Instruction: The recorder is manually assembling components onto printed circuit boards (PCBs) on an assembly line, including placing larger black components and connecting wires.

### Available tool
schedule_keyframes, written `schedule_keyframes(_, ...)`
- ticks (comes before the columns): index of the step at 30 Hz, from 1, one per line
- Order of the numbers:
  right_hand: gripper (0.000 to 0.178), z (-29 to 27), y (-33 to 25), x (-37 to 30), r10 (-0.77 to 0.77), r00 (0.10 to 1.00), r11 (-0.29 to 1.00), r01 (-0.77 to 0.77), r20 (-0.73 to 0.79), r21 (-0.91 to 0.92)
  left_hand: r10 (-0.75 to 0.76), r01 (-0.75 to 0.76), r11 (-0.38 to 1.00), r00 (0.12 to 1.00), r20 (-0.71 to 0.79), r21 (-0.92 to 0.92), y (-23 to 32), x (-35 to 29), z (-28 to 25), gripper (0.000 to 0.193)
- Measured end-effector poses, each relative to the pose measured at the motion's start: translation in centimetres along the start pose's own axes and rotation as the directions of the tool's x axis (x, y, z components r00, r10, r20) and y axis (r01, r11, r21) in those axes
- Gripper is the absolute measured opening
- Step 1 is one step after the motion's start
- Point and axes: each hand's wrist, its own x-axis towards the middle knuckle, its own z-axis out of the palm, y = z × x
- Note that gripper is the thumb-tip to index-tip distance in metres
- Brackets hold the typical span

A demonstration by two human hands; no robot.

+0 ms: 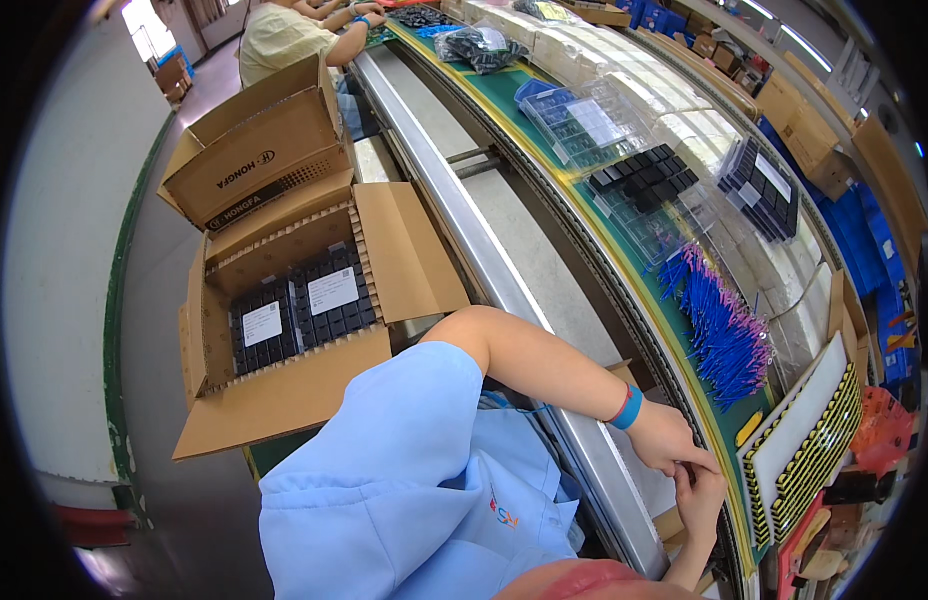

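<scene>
My left arm reaches across the metal rail, a blue band around its wrist. My left hand (666, 438) is closed, and its fingertips meet those of my right hand (700, 498) above the near edge of the green belt. The fingers of my right hand are also pinched together. Whatever lies between the fingertips is hidden or too small to make out. Just beyond my hands is a pile of blue wires (719, 335) with pink ends. To their right, a small yellow tool (749, 428) lies beside a white panel edged with yellow-and-black parts (814, 450).
An open cardboard box (284, 350) with labelled black parts stands left of the rail (504, 270); another box (254, 165) sits behind it. Black blocks (644, 178), clear trays (584, 122) and stacked trays (759, 190) line the belt. A person (289, 45) works at the far end.
</scene>
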Motion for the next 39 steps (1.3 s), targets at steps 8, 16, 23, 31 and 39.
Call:
schedule_keyframes(8, 0.012, -0.1, 0.0, 0.1, -0.022, 1.000, 1.000, 0.022, -0.010, -0.001, 0.006, -0.006, 1.000, 1.000, -0.015, 0.006, 0.1, 0.0, -0.1, 0.062)
schedule_keyframes(16, 0.013, 0.2, -0.6, 0.1, -0.033, 0.999, 0.999, 0.033, -0.017, 0.000, -0.050, 0.051, 0.998, 0.998, 0.027, -0.023, 0.6, -0.7, -0.2, 0.063)
schedule_keyframes(23, 0.031, -0.9, 0.0, -0.4, 0.053, 0.998, 0.996, -0.052, -0.015, 0.076, -0.049, 0.048, 0.999, 0.995, -0.087, -0.011, 1.5, 0.7, -1.5, 0.050)
schedule_keyframes(31, 0.060, -1.0, 0.6, 1.0, -0.030, 0.999, 0.997, 0.030, -0.012, -0.069, 0.204, -0.241, 0.970, 0.895, -0.398, -0.044, 14.8, -1.6, -13.4, 0.015)
schedule_keyframes(39, 0.061, -0.7, 0.3, -0.5, -0.119, 0.992, 0.992, 0.116, -0.037, -0.054, 0.227, -0.239, 0.965, 0.967, -0.117, -0.103, 21.2, -15.8, -18.5, 0.032)
